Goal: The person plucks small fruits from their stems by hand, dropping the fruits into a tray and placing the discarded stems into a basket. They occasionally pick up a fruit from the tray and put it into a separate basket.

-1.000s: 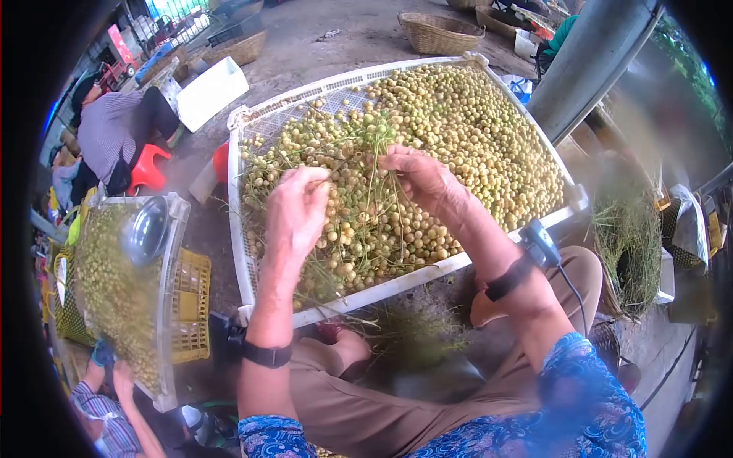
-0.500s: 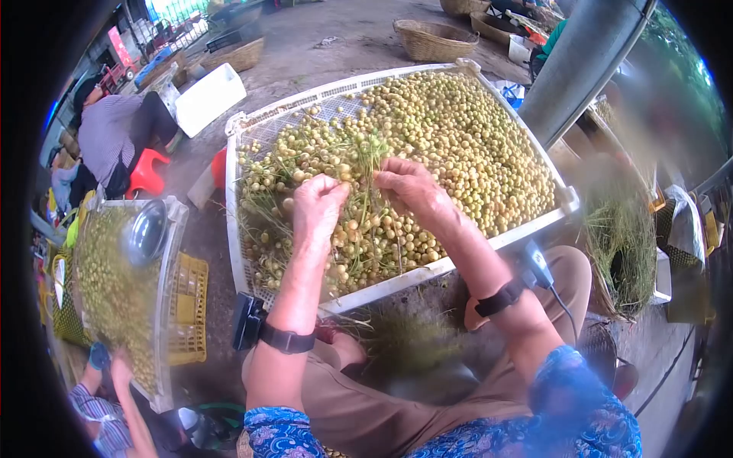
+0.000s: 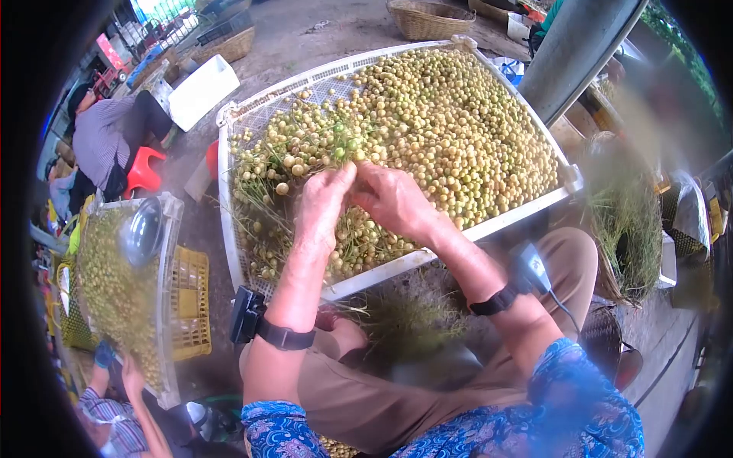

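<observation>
A big white mesh tray [image 3: 366,278] holds many small round yellow-green fruits [image 3: 473,145], with thin green stems [image 3: 263,191] among those on its left side. Above the fruits my left hand [image 3: 324,202] pinches at a green sprig [image 3: 347,145]. My right hand [image 3: 393,200] meets it there, its thumb and fingers closed at the base of the same sprig. The fingertips of both hands nearly touch, and what lies between them is partly hidden.
At lower left a co-worker's hands [image 3: 131,374] are at another fruit tray [image 3: 169,305], beside a yellow crate [image 3: 191,301]. A metal post [image 3: 584,57] rises behind the right corner. Stems [image 3: 626,229] are heaped at right. Another person [image 3: 99,141] sits at upper left.
Both hands have come closer together and shifted slightly left with the sprig. The view has tilted a little, so the tray appears higher. The co-worker's hands at lower left have moved.
</observation>
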A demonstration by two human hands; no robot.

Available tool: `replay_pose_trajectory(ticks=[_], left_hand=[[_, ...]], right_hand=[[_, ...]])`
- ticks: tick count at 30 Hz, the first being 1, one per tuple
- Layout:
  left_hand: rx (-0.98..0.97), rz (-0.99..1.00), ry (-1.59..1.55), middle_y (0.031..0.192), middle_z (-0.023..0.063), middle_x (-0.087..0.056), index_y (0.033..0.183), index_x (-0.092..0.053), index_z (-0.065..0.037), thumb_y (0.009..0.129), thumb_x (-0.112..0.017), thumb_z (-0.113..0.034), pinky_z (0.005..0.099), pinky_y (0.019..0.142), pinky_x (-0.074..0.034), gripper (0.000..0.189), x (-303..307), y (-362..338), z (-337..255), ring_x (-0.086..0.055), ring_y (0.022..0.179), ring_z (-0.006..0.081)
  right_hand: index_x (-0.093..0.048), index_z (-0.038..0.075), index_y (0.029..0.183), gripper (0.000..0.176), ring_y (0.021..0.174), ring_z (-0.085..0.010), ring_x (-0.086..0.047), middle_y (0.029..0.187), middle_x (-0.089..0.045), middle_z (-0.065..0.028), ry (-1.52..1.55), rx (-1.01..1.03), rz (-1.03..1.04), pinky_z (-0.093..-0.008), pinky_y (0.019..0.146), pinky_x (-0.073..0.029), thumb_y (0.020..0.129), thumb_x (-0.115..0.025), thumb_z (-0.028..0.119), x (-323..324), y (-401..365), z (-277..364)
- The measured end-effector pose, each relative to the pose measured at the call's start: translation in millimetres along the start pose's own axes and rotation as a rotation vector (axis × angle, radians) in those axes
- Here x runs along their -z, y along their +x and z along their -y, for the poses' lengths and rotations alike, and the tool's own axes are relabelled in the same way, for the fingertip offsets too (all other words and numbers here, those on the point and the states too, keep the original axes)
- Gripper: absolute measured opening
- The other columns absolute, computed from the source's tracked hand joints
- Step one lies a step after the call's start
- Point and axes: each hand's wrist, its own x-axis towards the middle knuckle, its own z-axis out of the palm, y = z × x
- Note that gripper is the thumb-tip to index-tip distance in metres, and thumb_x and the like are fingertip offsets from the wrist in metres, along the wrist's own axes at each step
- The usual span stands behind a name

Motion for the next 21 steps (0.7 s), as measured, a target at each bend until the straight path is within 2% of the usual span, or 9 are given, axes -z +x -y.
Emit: replay_pose_trajectory(ticks=[2,3,4,7,12,16,18,20,21], left_hand=[[-0.082,0.184,-0.382,0.082,0.0068,-0.059,0.096,-0.056,0.000,0.084,-0.054,-0.022,0.0246,0.063,-0.043,0.025,-8.0,-7.2,0.8,-0.056,0.073,0.0142],[-0.028,0.176,-0.456,0.085,0.0078,-0.060,0.097,-0.055,0.001,0.084,-0.053,-0.013,0.0266,0.066,-0.045,0.018,-7.5,-9.8,-2.1,-0.056,0.074,0.0161],[-0.021,0.180,-0.451,0.085,0.0078,-0.060,0.097,-0.055,0.001,0.084,-0.053,-0.013,0.0266,0.066,-0.045,0.018,-8.0,-9.0,-0.5,-0.056,0.074,0.0161],[-0.061,0.122,-0.544,0.091,0.0068,-0.059,0.102,-0.055,-0.002,0.086,-0.051,-0.015,0.0280,0.073,-0.046,0.021,-8.4,-0.8,7.0,-0.056,0.082,0.0158],[-0.041,0.066,-0.609,0.099,0.0075,-0.057,0.107,-0.052,-0.004,0.086,-0.051,-0.014,0.0298,0.078,-0.045,0.023,-16.3,-13.8,7.0,-0.054,0.088,0.0163],[-0.066,0.252,-0.661,0.096,0.0067,-0.055,0.105,-0.050,-0.002,0.084,-0.051,-0.009,0.0320,0.080,-0.044,0.022,-11.1,-15.9,5.9,-0.054,0.089,0.0195],[-0.118,0.098,-0.508,0.096,0.0072,-0.056,0.102,-0.052,-0.002,0.083,-0.051,-0.010,0.0341,0.078,-0.045,0.021,-15.7,-19.8,3.5,-0.053,0.090,0.0200],[-0.076,0.061,-0.495,0.095,0.0080,-0.057,0.101,-0.052,-0.001,0.082,-0.051,-0.011,0.0343,0.076,-0.045,0.021,-17.1,-27.4,-4.4,-0.054,0.090,0.0211],[-0.034,0.023,-0.486,0.094,0.0088,-0.057,0.099,-0.053,-0.001,0.081,-0.051,-0.011,0.0345,0.074,-0.045,0.021,-16.4,-30.4,-6.4,-0.055,0.090,0.0221]], right_hand=[[-0.045,0.000,0.085,0.019,0.082,-0.0359,-0.054,0.087,-0.056,-0.0189,-0.125,0.187,-0.029,-0.0427,0.069,-0.043,0.072,-0.056,0.009,-2.3,-2.2,-0.5],[-0.044,-0.002,0.097,0.029,0.084,-0.0365,-0.055,0.091,-0.056,-0.0206,-0.167,0.208,0.018,-0.0425,0.071,-0.044,0.072,-0.055,0.008,0.2,-3.5,-1.9],[-0.044,-0.002,0.097,0.029,0.084,-0.0365,-0.055,0.091,-0.056,-0.0206,-0.163,0.201,0.015,-0.0425,0.071,-0.044,0.072,-0.055,0.008,-1.8,-5.6,-3.1],[-0.033,-0.004,0.121,0.056,0.089,-0.0360,-0.055,0.099,-0.055,-0.0233,-0.143,0.260,-0.034,-0.0411,0.074,-0.045,0.072,-0.056,0.008,-5.8,-13.5,-0.6],[-0.038,-0.002,0.114,0.048,0.085,-0.0358,-0.056,0.093,-0.056,-0.0224,-0.105,0.281,-0.032,-0.0407,0.071,-0.046,0.071,-0.057,0.008,3.5,-16.9,9.8],[-0.043,-0.001,0.105,0.038,0.081,-0.0342,-0.056,0.086,-0.057,-0.0203,0.158,0.255,0.114,-0.0390,0.072,-0.046,0.070,-0.056,0.005,14.3,-15.3,5.8],[-0.045,-0.002,0.107,0.036,0.076,-0.0310,-0.058,0.083,-0.058,-0.0184,0.205,0.295,0.085,-0.0393,0.068,-0.046,0.073,-0.055,0.005,10.9,-20.4,1.5],[-0.045,-0.001,0.111,0.038,0.070,-0.0243,-0.059,0.080,-0.060,-0.0153,0.363,0.192,-0.078,-0.0369,0.062,-0.047,0.076,-0.054,0.007,11.2,-28.6,6.1],[-0.044,0.000,0.115,0.039,0.065,-0.0154,-0.056,0.077,-0.059,-0.0116,0.477,0.118,-0.131,-0.0321,0.057,-0.047,0.079,-0.054,0.009,15.4,-33.3,7.8]])
